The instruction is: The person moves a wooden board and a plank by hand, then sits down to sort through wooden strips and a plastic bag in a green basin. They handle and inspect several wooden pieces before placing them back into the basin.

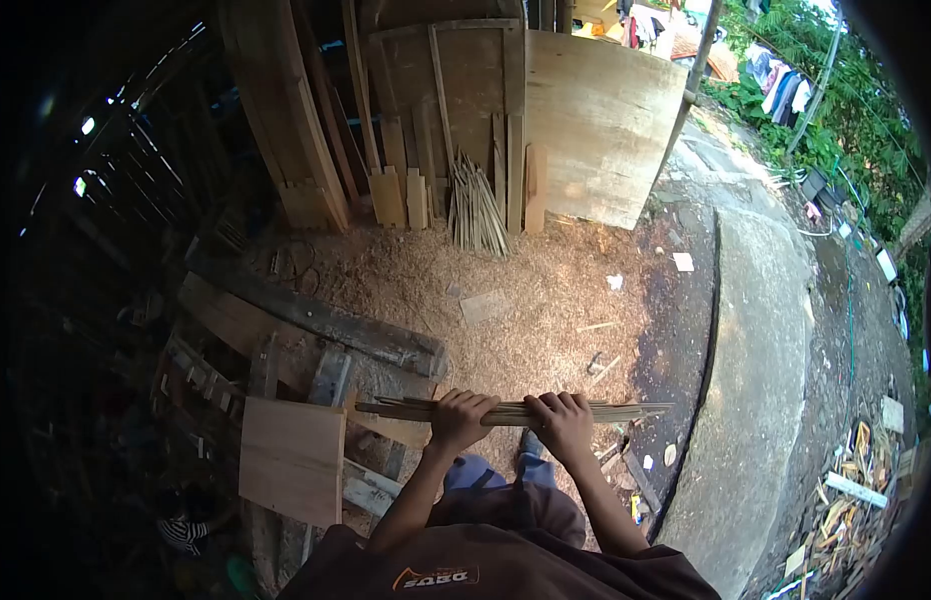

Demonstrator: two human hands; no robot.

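Both of my hands grip a bundle of thin wooden strips (616, 410) that lies level across my front, its ends sticking out to either side. My left hand (460, 418) wraps the bundle left of its middle, my right hand (561, 420) right beside it. Below the bundle I see my legs in blue trousers and a shoe on sawdust-covered ground (506, 290).
Another bundle of thin strips (476, 210) leans on the wooden wall beside a large plywood sheet (596, 125). Heavy beams (316, 320) and a square board (291, 460) lie at the left. A concrete path (756, 370) runs at the right, with scrap wood (846, 510) beyond.
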